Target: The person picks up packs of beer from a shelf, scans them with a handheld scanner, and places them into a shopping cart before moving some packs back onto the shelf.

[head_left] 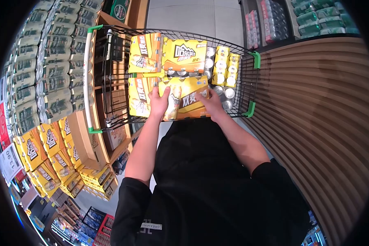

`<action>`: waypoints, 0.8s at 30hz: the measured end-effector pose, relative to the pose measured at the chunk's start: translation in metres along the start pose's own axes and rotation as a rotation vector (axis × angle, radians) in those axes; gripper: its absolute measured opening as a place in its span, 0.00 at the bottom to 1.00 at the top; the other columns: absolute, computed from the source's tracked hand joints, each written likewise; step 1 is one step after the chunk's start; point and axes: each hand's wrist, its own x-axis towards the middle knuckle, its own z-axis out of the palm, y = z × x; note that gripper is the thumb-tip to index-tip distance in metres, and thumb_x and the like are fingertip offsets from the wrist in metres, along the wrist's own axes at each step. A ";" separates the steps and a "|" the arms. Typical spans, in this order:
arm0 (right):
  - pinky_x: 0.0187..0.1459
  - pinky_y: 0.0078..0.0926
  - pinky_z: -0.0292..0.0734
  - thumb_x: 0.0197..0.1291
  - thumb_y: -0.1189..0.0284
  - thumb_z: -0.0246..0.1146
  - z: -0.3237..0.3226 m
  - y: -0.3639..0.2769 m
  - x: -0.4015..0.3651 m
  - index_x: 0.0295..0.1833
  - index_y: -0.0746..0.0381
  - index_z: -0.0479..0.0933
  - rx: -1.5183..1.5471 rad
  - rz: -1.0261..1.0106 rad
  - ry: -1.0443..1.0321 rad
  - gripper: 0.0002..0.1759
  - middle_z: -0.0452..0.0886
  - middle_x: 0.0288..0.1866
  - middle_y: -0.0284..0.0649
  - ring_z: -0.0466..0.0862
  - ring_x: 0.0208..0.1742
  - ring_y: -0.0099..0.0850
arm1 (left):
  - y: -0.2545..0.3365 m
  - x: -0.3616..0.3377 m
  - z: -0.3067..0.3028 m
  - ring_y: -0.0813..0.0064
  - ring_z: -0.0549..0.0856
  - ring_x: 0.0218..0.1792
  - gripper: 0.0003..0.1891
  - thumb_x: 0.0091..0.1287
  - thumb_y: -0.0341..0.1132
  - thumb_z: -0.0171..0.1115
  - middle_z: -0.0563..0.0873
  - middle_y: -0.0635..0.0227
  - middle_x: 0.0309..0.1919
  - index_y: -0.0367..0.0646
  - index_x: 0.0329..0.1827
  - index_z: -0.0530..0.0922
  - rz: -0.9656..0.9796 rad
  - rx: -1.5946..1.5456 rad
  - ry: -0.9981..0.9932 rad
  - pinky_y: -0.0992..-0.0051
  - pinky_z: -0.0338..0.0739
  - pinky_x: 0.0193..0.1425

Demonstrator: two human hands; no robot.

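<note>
My left hand (159,102) and my right hand (212,104) hold a yellow carton of beer cans (186,104) by its two ends. It is at the near side of a black wire shopping cart (254,88) with green corners. Beside my left hand stands another carton of the same kind (138,95). Two more yellow cartons, one at the back left (143,51) and one in the middle (184,53), lie farther in. Loose-looking silver can tops (228,93) show right of my right hand. Yellow-wrapped can packs (221,67) stand upright at the cart's right.
Stacked shrink-wrapped can packs (57,61) rise at the left. Below them sit several yellow cartons (49,153) on display, with a price sign (10,164). A ribbed brown panel (315,94) lines the right, and green packs (320,18) fill a shelf at the upper right.
</note>
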 end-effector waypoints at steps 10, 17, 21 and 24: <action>0.55 0.31 0.84 0.59 0.62 0.80 0.004 0.032 0.032 0.70 0.71 0.66 0.042 0.012 0.023 0.43 0.84 0.58 0.49 0.87 0.56 0.33 | -0.005 0.026 0.003 0.58 0.87 0.38 0.15 0.70 0.37 0.69 0.86 0.51 0.35 0.32 0.50 0.81 0.044 0.531 0.178 0.61 0.82 0.48; 0.55 0.31 0.84 0.57 0.63 0.81 0.008 0.037 0.036 0.70 0.70 0.66 0.027 0.012 0.012 0.43 0.84 0.58 0.50 0.87 0.56 0.33 | -0.041 0.047 -0.004 0.59 0.89 0.40 0.20 0.66 0.33 0.70 0.89 0.52 0.41 0.31 0.57 0.81 0.272 0.967 0.356 0.64 0.84 0.46; 0.57 0.31 0.83 0.57 0.62 0.81 0.015 0.042 0.037 0.70 0.70 0.67 0.003 0.011 0.039 0.44 0.83 0.59 0.50 0.86 0.57 0.35 | -0.032 0.050 -0.005 0.50 0.87 0.52 0.24 0.65 0.34 0.68 0.87 0.42 0.51 0.30 0.61 0.80 0.023 0.706 0.245 0.59 0.81 0.58; 0.57 0.31 0.83 0.58 0.62 0.81 0.018 0.058 0.047 0.71 0.70 0.66 -0.075 -0.021 0.096 0.44 0.83 0.59 0.49 0.86 0.57 0.33 | -0.027 0.048 -0.004 0.41 0.83 0.60 0.27 0.64 0.36 0.66 0.83 0.37 0.57 0.30 0.65 0.78 -0.022 0.687 0.217 0.55 0.78 0.68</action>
